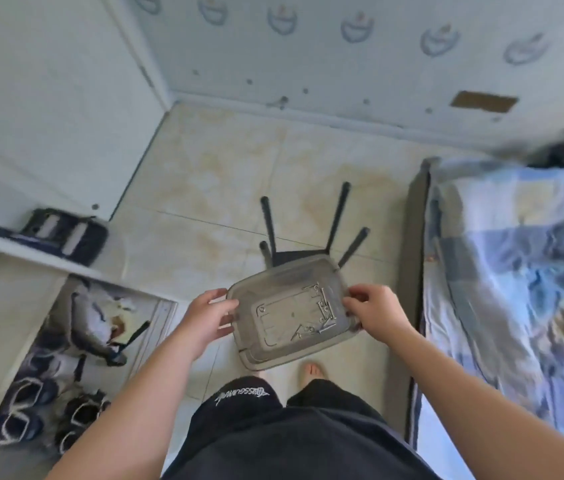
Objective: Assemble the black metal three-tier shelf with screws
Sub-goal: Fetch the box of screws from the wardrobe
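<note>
One tray (273,282), four poles (337,216) (black)

Screws (322,318) lie in the tray (256,362) I hold; shelf frame (337,216) behind it, bed (516,271) right, shoes (27,410) left.

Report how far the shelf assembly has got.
Done: one black tier sits on the floor with four posts apparently standing up from it. In hand: the left hand and right hand grip a grey tray holding loose screws. Left: no further tiers are on the posts, and these screws are not yet used.
</note>
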The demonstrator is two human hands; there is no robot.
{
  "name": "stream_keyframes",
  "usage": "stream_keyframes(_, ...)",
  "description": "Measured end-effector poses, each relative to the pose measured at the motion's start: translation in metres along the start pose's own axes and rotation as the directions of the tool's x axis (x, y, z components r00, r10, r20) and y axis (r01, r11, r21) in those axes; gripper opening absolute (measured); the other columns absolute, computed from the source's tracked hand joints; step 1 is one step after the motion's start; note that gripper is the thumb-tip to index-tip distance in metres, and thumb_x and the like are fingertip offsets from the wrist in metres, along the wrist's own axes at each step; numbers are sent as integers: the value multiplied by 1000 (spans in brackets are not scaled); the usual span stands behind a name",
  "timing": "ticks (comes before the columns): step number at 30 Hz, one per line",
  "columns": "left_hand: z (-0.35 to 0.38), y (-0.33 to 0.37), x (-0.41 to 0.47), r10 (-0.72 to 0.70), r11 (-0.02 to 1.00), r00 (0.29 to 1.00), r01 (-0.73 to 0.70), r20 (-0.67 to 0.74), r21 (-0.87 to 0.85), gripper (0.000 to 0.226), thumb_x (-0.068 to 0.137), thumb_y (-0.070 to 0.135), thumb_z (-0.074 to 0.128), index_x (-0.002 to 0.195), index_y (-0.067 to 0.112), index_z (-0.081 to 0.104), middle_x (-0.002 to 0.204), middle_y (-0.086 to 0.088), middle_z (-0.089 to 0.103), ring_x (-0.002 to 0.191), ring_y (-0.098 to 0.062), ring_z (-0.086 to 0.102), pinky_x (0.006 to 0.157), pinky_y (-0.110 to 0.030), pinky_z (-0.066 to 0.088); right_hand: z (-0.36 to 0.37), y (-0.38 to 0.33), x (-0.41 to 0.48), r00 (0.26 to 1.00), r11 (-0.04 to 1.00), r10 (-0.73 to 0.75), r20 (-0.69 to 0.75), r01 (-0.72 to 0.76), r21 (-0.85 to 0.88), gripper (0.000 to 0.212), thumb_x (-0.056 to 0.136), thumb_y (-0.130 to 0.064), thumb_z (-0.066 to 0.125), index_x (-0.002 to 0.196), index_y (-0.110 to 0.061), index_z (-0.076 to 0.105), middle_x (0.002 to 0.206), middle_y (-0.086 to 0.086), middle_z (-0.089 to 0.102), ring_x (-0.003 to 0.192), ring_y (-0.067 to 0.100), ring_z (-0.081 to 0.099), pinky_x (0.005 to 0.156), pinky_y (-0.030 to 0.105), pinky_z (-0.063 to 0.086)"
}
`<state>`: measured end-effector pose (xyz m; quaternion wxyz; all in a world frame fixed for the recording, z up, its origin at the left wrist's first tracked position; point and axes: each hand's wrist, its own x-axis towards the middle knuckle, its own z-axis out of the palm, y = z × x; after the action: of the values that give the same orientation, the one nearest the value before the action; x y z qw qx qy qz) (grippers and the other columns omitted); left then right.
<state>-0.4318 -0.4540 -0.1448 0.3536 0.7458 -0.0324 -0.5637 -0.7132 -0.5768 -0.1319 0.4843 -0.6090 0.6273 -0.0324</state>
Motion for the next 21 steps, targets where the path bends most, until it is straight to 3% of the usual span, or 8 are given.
stream_keyframes(3,53,-1,12,-63,991,996,54,71,126,29,94,11,64,123,12,60,102,-12,72,84,-29,71,77,-39,57,-13,50,-6,983,980,156,-92,-142,139,9,92,-10,69,96,-15,74,75,-1,72,57,19,68,66,42,63)
stream_keyframes(6,104,-8,25,-84,951,988,41,128,306,14,97,5,56,104,15,63,90,-8,71,76,-24,68,75,-35,54,-14,99,-5,943,935,292,-161,-245,258,12,92,-10,69,103,-8,74,78,0,71,58,24,69,65,41,63)
stream_keyframes(10,159,-27,63,-100,864,984,11,149,504,25,93,1,51,107,19,61,102,-10,72,87,-25,69,79,-36,54,-4,155,8,877,853,445,-180,-355,382,21,95,-12,68,116,-12,70,94,2,67,71,14,63,51,10,46)
stream_keyframes(13,195,-48,96,-135,804,978,12,162,595,26,91,-1,51,92,23,59,99,-9,70,93,-29,68,81,-39,55,9,195,27,827,791,542,-150,-442,423,36,95,-16,64,131,-9,66,104,1,67,92,19,62,75,22,46)
stream_keyframes(16,230,-78,143,-172,751,969,13,177,660,24,89,0,50,100,17,63,102,-11,71,94,-30,70,85,-44,57,28,239,60,773,720,623,-117,-509,471,40,96,-17,61,136,-11,62,119,6,69,100,23,62,85,30,48)
stream_keyframes(19,254,-107,192,-180,725,971,24,155,688,26,88,0,52,107,14,61,98,-9,70,91,-31,71,87,-51,56,48,274,94,751,690,654,-90,-544,477,25,94,-17,58,116,-8,67,104,9,72,99,33,67,84,41,55)
stream_keyframes(21,274,-132,238,-183,715,971,24,154,699,25,87,-1,51,104,15,61,101,-11,72,95,-32,72,85,-55,58,68,308,129,746,674,663,-63,-559,482,19,91,-19,58,105,-9,67,97,10,72,94,32,67,80,41,55)
